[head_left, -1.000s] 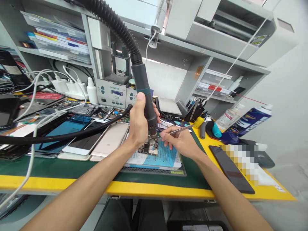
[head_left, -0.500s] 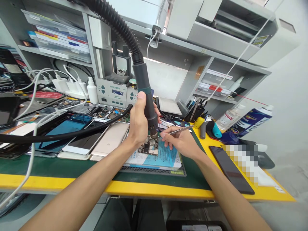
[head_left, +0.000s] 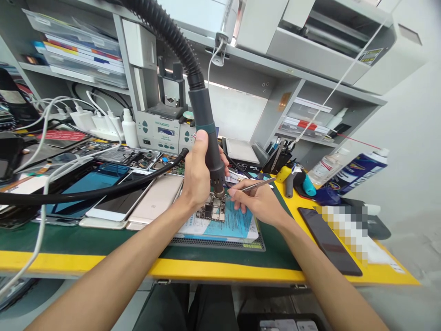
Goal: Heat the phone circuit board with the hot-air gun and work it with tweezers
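My left hand (head_left: 199, 172) is wrapped round the dark handle of a hot air gun (head_left: 206, 119), whose ribbed hose rises up and to the left. Its metal nozzle points down just over the upper part of a phone circuit board (head_left: 211, 210). That board lies on a blue and white box (head_left: 237, 225). Pinched in my right hand (head_left: 257, 197) are metal tweezers (head_left: 258, 185), with their tips beside the nozzle at the board's upper right edge. The nozzle partly hides the spot where the tips end.
Left of the box lie several phones, among them a gold one (head_left: 156, 197) and a blue one (head_left: 89, 188). A black cable (head_left: 103, 197) crosses above them. A grey rework station (head_left: 161, 131) stands behind. To the right are a dark phone (head_left: 329, 241) and a spray can (head_left: 361, 170).
The view has shifted very slightly. Both hands keep their holds, and the nozzle and tweezers stay at nearly the same place over the board.
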Available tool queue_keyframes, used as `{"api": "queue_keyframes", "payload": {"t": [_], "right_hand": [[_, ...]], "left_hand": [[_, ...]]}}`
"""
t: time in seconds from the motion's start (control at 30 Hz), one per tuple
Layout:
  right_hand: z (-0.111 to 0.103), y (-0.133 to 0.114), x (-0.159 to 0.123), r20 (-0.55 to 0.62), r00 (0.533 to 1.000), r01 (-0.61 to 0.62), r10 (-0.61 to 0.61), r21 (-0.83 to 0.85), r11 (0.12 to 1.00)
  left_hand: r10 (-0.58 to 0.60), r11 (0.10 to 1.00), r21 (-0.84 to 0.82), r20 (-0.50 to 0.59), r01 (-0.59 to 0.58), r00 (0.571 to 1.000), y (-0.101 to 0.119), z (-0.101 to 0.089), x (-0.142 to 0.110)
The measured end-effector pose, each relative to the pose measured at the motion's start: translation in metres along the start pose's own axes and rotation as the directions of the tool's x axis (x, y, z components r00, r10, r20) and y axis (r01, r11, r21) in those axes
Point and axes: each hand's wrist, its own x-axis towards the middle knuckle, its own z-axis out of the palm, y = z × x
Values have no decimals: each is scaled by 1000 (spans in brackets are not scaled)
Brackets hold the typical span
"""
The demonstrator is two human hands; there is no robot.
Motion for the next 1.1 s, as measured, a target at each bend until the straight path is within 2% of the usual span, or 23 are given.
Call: {"api": "queue_keyframes", "payload": {"t": [0.87, 1.1], "right_hand": [[-2, 4, 0, 16, 1000, 24, -24, -30, 999], [-2, 4, 0, 16, 1000, 22, -22, -24, 999]], "left_hand": [[26, 999, 45, 27, -27, 999, 3, 1, -2], [0, 999, 42, 18, -1, 1000, 3, 0, -2]]}}
